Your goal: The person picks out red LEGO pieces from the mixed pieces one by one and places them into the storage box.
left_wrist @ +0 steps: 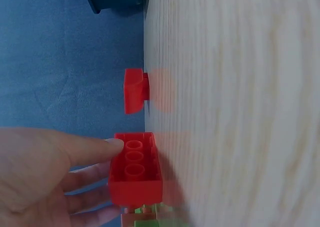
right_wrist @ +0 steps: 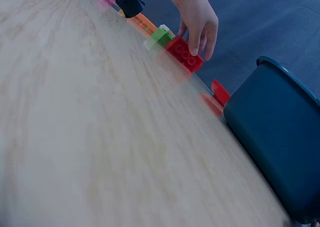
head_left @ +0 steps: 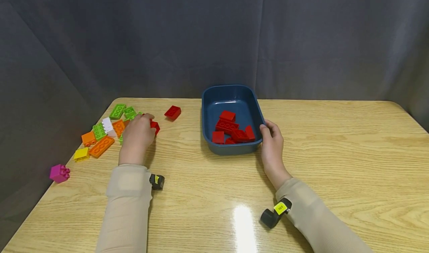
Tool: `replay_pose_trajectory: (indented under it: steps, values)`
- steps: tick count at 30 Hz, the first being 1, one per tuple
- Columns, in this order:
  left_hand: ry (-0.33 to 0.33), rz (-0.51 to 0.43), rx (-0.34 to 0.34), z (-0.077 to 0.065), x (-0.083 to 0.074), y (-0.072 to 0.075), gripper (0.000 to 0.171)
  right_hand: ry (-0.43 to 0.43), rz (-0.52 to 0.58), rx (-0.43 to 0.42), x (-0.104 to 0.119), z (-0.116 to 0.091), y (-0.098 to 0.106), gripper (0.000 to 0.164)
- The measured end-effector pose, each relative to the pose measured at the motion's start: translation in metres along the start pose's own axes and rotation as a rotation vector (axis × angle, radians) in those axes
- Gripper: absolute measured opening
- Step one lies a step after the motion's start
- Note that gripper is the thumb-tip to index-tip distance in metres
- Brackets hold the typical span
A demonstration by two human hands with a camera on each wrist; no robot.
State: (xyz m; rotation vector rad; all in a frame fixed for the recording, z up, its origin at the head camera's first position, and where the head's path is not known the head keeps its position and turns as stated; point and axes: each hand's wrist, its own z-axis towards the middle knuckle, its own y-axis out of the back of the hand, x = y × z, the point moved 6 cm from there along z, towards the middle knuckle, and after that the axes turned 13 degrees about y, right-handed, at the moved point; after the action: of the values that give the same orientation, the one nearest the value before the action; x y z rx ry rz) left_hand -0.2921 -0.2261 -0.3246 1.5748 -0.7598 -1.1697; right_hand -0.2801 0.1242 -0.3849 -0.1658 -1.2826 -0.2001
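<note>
My left hand is at the left side of the table, pinching a red toy building brick. The thumb presses the brick's hollow underside edge and the other fingers lie behind it. Another red brick lies apart, between that hand and a dark blue plastic bin. Several red bricks sit inside the bin, mostly toward its near end. My right hand grips the bin's near right corner, thumb over the rim and fingers along the outer wall. In the right wrist view this hand is almost wholly out of sight.
Left of and behind my left hand lie loose bricks: green, white, orange and yellow. A magenta brick sits at the table's left edge. A grey curtain hangs behind the wooden table.
</note>
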Motion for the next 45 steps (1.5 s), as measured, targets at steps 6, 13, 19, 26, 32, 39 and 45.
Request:
replay_pose_trajectory:
  steps: [6, 13, 19, 26, 32, 39, 45]
  values:
    - [0.024, 0.0, 0.053, 0.001, 0.001, -0.002, 0.046, -0.001, 0.005, -0.004, -0.001, 0.0, 0.0, 0.042]
    - [0.036, -0.01, 0.09, 0.001, 0.002, -0.003, 0.046, -0.006, 0.01, -0.01, -0.001, 0.0, 0.0, 0.042]
    - [0.058, -0.042, 0.132, 0.001, 0.003, -0.004, 0.043, -0.002, 0.012, -0.014, -0.001, 0.0, 0.001, 0.042]
    - [0.05, -0.044, 0.138, 0.0, 0.0, -0.004, 0.043, -0.002, 0.021, -0.014, -0.002, 0.001, 0.001, 0.042]
    - [0.032, -0.015, 0.114, -0.001, -0.007, -0.002, 0.044, 0.003, 0.018, -0.015, -0.001, 0.001, 0.001, 0.041]
    - [-0.018, -0.022, 0.041, -0.008, -0.016, 0.009, 0.045, 0.007, 0.021, -0.014, -0.002, 0.001, 0.0, 0.041]
    - [-0.085, -0.068, -0.018, -0.015, -0.03, 0.02, 0.048, 0.008, 0.018, -0.016, -0.001, 0.0, 0.0, 0.04]
